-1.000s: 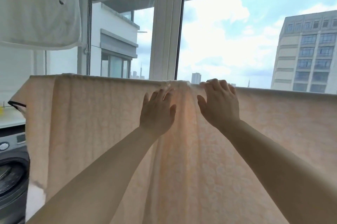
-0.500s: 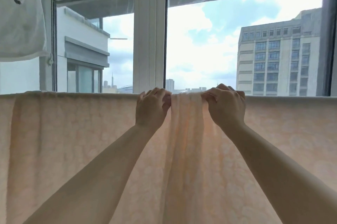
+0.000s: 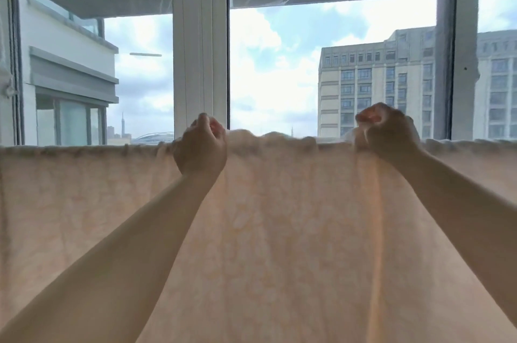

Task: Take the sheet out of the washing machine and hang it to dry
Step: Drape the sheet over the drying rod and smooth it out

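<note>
Spreading the sheet (image 3: 279,231) along its top fold looks like the step in hand: it hangs already draped over a rail or line hidden under that fold, below the window frame (image 3: 200,43), and fills the lower half of the head view. The left hand (image 3: 200,147) has its fingers curled over the upper edge, gripping the cloth; the right hand (image 3: 387,130) pinches a bunched bit of the same edge, well apart from the left. Between them the edge is lumpy and puckered. To do this well, the person would likely draw the hands outward evenly, keeping the fold level so neither side slips down, and smooth the long vertical creases under the right hand. Counted: one sheet, two hands, two bare forearms. The washing machine is out of sight.
</note>
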